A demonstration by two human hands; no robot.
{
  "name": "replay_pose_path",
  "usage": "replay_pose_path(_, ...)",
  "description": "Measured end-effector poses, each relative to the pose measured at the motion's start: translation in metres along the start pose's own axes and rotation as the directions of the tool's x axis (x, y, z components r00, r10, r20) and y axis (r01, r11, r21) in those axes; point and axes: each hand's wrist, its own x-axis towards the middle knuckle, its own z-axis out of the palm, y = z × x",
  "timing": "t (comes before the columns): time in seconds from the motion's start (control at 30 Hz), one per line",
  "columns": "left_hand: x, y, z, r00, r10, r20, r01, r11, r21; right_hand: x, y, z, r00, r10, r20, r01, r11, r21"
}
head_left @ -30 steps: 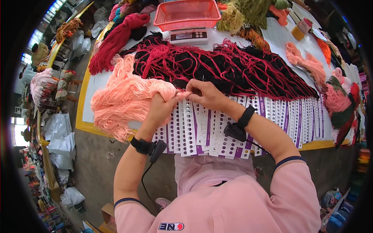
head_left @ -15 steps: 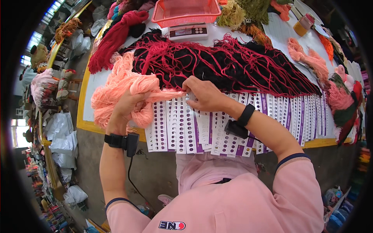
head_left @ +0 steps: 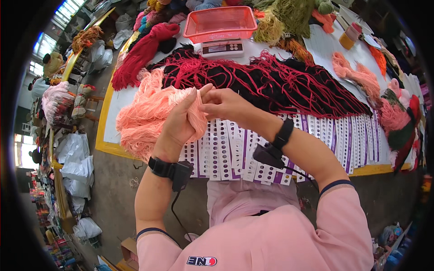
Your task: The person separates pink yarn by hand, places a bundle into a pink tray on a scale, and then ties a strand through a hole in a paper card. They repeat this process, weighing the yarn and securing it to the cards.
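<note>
A thick bundle of peach yarn (head_left: 147, 119) lies at the table's left front, on the near end of the black and crimson strands. My left hand (head_left: 181, 119) is closed around part of the peach yarn, with loops draped over its fingers and the palm side partly covered. My right hand (head_left: 228, 106) meets the left fingertips, its thumb and fingers pinched at the edge of the same yarn; the exact strands between them are hidden. Beneath both hands lie white and purple cards with punched holes (head_left: 221, 153), in an overlapping row along the front edge.
Black yarn with crimson strands (head_left: 271, 86) stretches across the table's middle. Behind it stand a small digital scale (head_left: 221, 49) and a coral plastic basket (head_left: 220, 22). Crimson yarn (head_left: 147, 54) lies at left, olive yarn (head_left: 291, 20) at the back, pink skeins (head_left: 357, 77) at right.
My left hand has turned and risen toward the right hand, bringing the peach yarn along. The strand section that stretched between the hands is now gathered, and the hands touch.
</note>
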Motion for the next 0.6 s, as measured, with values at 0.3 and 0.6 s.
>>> replay_pose_path(0.3,-0.017,0.004,-0.005,0.969,0.237,-0.067,-0.184,0.877,0.443,-0.008,-0.003,0.001,0.998,-0.036,-0.059,0.038,0.999,0.02)
replay_pose_path(0.6,-0.022,0.004,0.003,0.974,0.205,-0.099,-0.18,0.96,0.213,-0.02,0.001,0.001,0.997,0.034,-0.073,-0.017,0.975,0.221)
